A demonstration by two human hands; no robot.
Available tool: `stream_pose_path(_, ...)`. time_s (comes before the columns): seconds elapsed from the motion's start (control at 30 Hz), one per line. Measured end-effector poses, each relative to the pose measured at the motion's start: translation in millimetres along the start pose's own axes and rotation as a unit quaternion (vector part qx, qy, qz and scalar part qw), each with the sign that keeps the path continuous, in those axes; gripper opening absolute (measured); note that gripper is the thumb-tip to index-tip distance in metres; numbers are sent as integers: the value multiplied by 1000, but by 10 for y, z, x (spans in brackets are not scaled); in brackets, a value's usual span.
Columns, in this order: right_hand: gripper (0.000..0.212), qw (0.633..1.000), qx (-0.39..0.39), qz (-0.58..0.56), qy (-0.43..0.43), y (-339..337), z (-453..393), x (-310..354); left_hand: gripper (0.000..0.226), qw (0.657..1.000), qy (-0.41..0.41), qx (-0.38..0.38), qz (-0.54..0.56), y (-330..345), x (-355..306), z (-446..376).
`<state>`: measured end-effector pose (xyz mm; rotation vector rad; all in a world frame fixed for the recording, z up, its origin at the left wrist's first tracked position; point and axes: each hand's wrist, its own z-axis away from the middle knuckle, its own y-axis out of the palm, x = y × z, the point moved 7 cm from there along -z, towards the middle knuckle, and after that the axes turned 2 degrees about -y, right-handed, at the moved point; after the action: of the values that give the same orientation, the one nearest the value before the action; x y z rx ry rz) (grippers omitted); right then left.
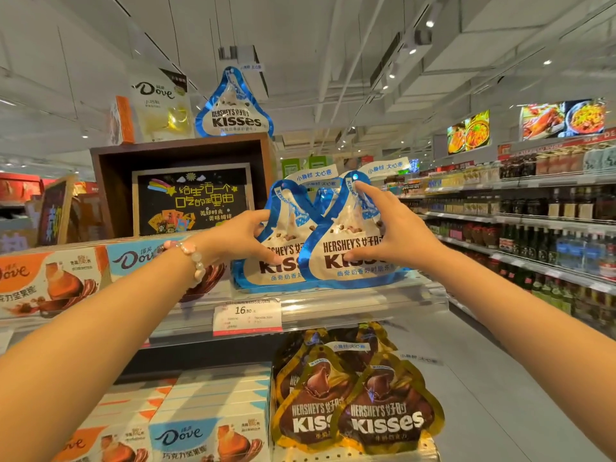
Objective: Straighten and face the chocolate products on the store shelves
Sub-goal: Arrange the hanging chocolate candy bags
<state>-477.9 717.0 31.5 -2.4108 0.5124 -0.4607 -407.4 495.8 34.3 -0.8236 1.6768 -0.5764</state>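
Two blue-and-white Hershey's Kisses bags stand upright on the middle shelf [333, 305]. My left hand [240, 236] grips the left bag [283, 248] at its left edge, thumb on the front. My right hand [386, 228] holds the right, front bag [343, 248], with the index finger up near its top hole and the thumb pressed on the printed front. The right bag overlaps the left one. More blue bags stand behind them.
Orange and blue Dove boxes [50, 278] line the shelf to the left. Gold-brown Kisses bags [360, 405] and more Dove boxes [206, 435] fill the shelf below. A wooden display box [180, 181] carries another Kisses bag [233, 111]. An aisle with bottle shelves [550, 235] runs right.
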Motion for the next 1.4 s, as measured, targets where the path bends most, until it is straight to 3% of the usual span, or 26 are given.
stream_pose_path(0.23,136,992,-17,-118,51,-53,73,-121,51,1000,-10,-3,-17,-39,-6,-62)
stream_pose_path(0.47,120,980,-10,-173,97,-26,48,-270,23,990,-26,-75,118,-107,-44,-66)
stream_pose_path(0.67,112,986,-13,-143,85,-17,27,-258,24,984,-50,-119,120,-92,-46,-38)
stream_pose_path(0.8,102,988,-62,-120,72,-44,103,-194,31,984,-40,-149,87,-114,-101,15)
stream_pose_path(0.97,74,988,-153,-18,-22,-123,245,51,29,970,31,-239,46,-226,-209,160)
stream_pose_path(1.13,43,964,-222,73,-124,-141,319,447,14,946,96,-309,-11,-482,-215,387)
stream_pose_path(1.27,29,964,-181,55,-189,17,205,867,5,937,93,-333,-50,-785,-53,588)
stream_pose_path(1.4,31,971,-76,31,-223,321,-27,1266,10,951,54,-288,-102,-1069,228,740)
